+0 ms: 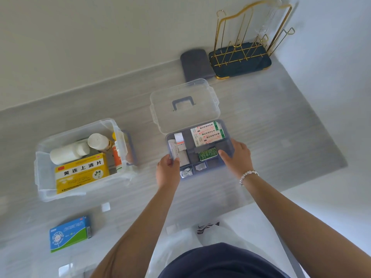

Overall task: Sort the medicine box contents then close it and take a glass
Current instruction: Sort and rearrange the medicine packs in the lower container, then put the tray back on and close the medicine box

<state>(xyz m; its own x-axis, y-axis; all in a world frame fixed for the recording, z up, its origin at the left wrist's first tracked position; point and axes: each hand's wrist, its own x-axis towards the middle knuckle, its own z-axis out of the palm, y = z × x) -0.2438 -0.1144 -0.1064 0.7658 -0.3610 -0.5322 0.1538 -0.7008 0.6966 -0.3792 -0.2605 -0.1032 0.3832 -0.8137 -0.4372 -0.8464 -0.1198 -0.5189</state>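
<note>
Head view shows the divider tray (pixel 200 151) gripped at both sides, left hand (pixel 167 173) and right hand (pixel 236 157) curled on its edges, just in front of the lid (pixel 184 105). Left of the tray sits the clear box (pixel 80 157); keep the tray level, lower it squarely inside.

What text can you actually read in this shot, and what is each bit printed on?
"黄连上清片": yellow medicine carton in the clear bin.
"LORATADINE TABLETS": blue-green carton on the counter, blurred, so a likely reading.
White-and-green boxes in the divided tray: print unreadable.
Green blister pack, bottles: unreadable.
</note>
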